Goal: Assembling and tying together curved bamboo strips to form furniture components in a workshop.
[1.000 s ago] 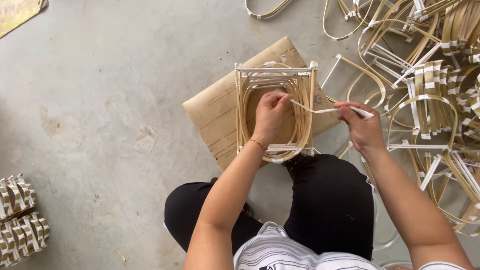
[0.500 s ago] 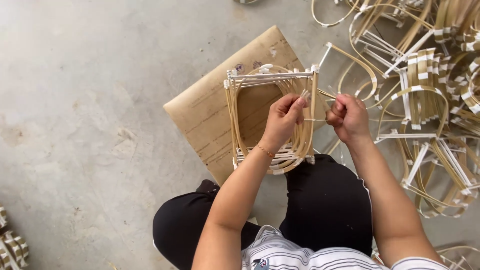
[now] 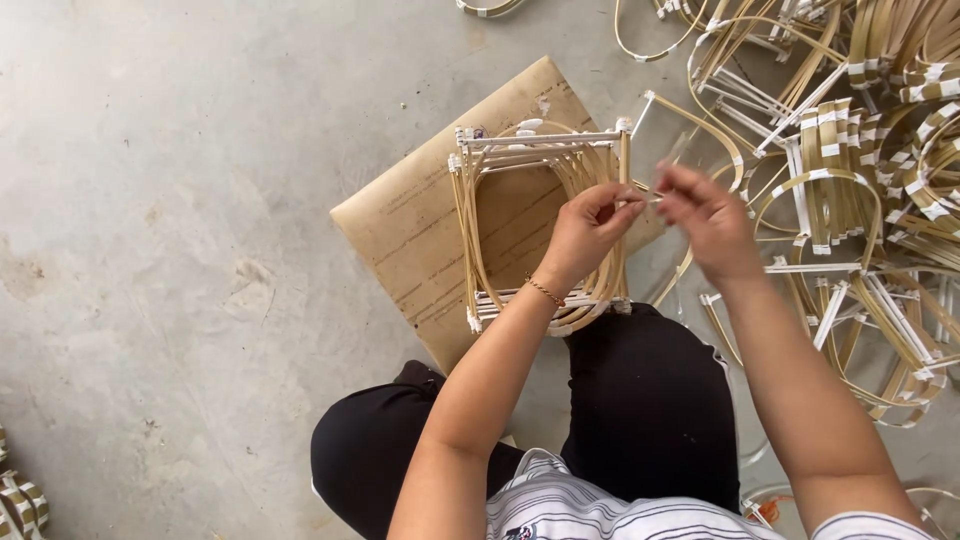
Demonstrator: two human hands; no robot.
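Note:
A box-shaped frame of thin bamboo strips (image 3: 480, 230), its corners bound in white tape, stands on a sheet of brown cardboard (image 3: 410, 225) on the concrete floor. My left hand (image 3: 585, 235) reaches over the frame and pinches its right upright near the top. Just to the right of that, my right hand (image 3: 710, 225) is blurred by motion. Its fingertips are closed on a thin white strip (image 3: 652, 196) that runs to the same upright. The two hands almost touch at the fingertips.
A tangled heap of similar bamboo frames and hoops (image 3: 860, 180) fills the right side and top right. Taped bamboo bundles (image 3: 20, 500) lie at the bottom left corner. My legs in black trousers (image 3: 650, 400) are below the frame.
My right hand has come in from the right to the frame's right upright, bringing the white strip with it. My left hand has shifted from the frame's middle to that upright.

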